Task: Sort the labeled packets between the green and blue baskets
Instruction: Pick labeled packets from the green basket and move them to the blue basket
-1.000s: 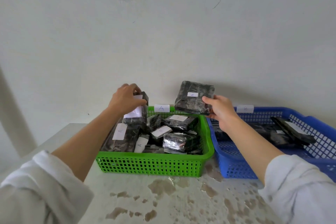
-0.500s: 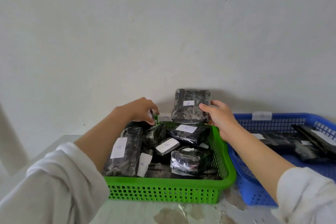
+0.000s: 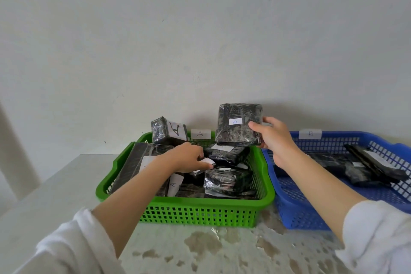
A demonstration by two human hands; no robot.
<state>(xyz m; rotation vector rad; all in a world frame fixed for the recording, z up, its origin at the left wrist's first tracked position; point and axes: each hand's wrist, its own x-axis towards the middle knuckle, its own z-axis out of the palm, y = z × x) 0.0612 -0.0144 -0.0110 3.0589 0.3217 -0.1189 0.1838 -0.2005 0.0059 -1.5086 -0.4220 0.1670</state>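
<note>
left hand [image 3: 189,160] reaching low, fingers curled, right hand [image 3: 274,140] raised, grip closed

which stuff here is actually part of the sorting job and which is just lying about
Part of the job:
- green basket, tag A
- blue basket, tag B
- held packet in right hand
- left hand among the green basket's packets

Just there:
- stained tabletop
- wall
</note>
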